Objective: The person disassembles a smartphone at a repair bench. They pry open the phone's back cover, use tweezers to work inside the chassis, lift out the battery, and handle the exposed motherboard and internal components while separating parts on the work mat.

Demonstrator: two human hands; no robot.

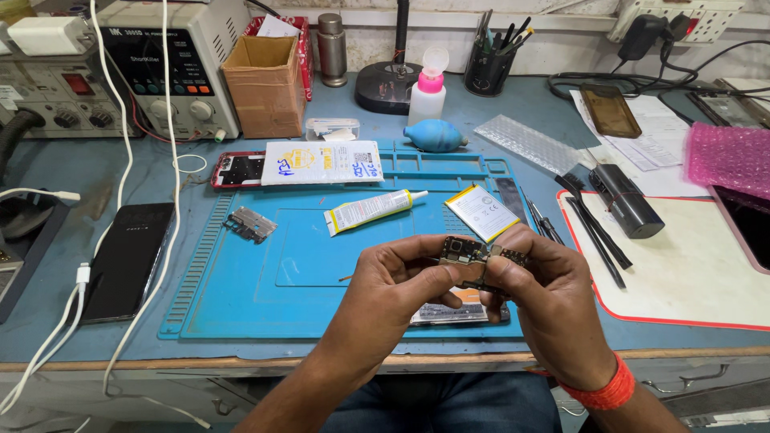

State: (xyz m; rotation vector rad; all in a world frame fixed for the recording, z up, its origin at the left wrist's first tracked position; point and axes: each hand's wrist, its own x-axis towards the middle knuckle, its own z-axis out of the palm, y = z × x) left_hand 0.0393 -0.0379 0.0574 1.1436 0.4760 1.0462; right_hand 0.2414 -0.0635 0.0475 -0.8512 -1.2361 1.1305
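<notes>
Both hands hold a small dark phone circuit board (475, 258) above the blue silicone repair mat (241, 309) on the worktop. The left hand (393, 285) pinches the board's left edge with closed fingers, and the right hand (545, 297) grips its right end the same way. Just beyond lie a white glue tube (370, 212) and a flat white phone battery (481, 212). A silver phone part (449, 313) rests beneath the hands.
</notes>
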